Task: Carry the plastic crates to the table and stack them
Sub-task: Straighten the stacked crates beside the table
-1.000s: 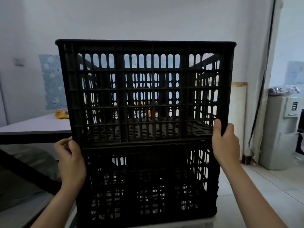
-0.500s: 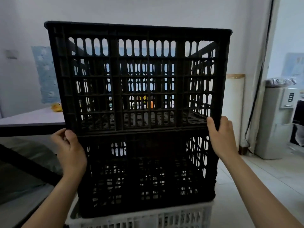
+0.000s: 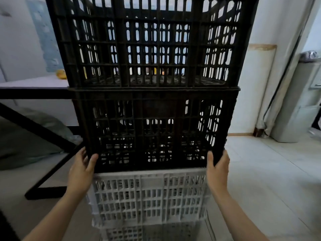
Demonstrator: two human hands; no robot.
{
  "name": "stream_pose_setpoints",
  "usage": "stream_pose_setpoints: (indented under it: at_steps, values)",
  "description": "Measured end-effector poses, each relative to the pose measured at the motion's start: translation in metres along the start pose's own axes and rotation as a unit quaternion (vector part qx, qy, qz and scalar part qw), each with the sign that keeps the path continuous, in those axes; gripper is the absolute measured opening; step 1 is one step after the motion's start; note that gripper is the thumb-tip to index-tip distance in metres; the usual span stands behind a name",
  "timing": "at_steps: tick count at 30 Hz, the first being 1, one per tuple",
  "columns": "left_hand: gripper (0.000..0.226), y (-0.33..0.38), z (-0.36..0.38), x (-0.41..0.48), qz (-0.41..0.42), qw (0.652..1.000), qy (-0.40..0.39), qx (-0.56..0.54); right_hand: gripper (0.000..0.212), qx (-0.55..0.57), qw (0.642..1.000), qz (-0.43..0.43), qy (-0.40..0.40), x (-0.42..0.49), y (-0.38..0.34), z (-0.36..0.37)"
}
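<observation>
Plastic crates stand in one stack in the middle of the view, close in front of the person. The upper black crate [image 3: 152,40] sits on the lower black crate [image 3: 156,129], and this one rests on a white crate [image 3: 149,197]. The top of the stack is cut by the upper edge of the view.

Both arms reach forward and up from the near corners. The left hand [image 3: 80,171] grips the bottom left corner of the lower black crate: its thumb lies on the near face, and its fingers go round the left side. The right hand [image 3: 218,171] holds the bottom right corner in the same way, thumb on the near face and fingers wrapped round the right side. Both hands sit just above the rim of the white crate.

The table [image 3: 34,83], with a pale top and a black frame, stands at the far left, behind the stack. A small yellow object [image 3: 61,74] lies on it. At the far right a grey water dispenser [image 3: 295,105] stands by the wall.
</observation>
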State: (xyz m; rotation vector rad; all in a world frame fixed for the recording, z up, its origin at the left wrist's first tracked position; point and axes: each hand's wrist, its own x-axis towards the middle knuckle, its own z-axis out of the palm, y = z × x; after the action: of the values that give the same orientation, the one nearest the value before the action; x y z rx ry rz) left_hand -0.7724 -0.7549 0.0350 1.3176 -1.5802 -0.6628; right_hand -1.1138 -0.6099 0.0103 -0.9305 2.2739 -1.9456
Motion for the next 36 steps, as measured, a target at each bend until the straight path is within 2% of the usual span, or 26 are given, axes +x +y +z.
stream_pose_setpoints:
  at_steps: [3, 9, 14, 19, 22, 25, 28, 33, 36]
  values:
    - [0.052, -0.009, 0.001, -0.015, 0.019, 0.999, 0.021, 0.025, 0.046, -0.002, 0.999, 0.037, -0.021, -0.009, 0.024, 0.007]
    - [0.052, 0.003, 0.005, -0.026, -0.011, 0.999, 0.027, 0.038, 0.052, -0.078, 0.997, -0.012, 0.014, -0.004, 0.032, 0.008]
    - [0.058, -0.009, 0.000, -0.022, -0.014, 0.999, 0.016, 0.028, 0.045, -0.011, 0.999, -0.028, -0.033, -0.002, 0.024, -0.006]
    - [0.088, -0.024, -0.005, -0.014, -0.059, 0.998, 0.019, 0.017, 0.036, 0.008, 0.999, -0.005, -0.036, 0.005, 0.008, -0.017]
    - [0.080, -0.023, -0.006, -0.013, -0.061, 0.998, 0.018, 0.003, 0.029, -0.006, 0.999, -0.008, -0.030, 0.007, -0.002, -0.020]
    - [0.061, -0.019, -0.007, -0.014, -0.041, 0.998, 0.024, -0.051, 0.037, -0.041, 0.998, -0.035, -0.031, 0.009, -0.006, -0.018]
    - [0.061, -0.015, -0.006, -0.015, -0.060, 0.992, 0.047, -0.100, 0.042, -0.071, 0.996, -0.049, -0.026, 0.008, -0.006, -0.014]
    - [0.048, -0.012, -0.002, -0.018, -0.084, 0.986, 0.079, -0.117, 0.038, -0.103, 0.991, -0.075, -0.035, -0.004, -0.005, -0.004]
    - [0.043, -0.016, -0.004, -0.017, -0.069, 0.988, 0.070, -0.120, 0.039, -0.102, 0.991, -0.082, -0.007, -0.009, -0.003, 0.006]
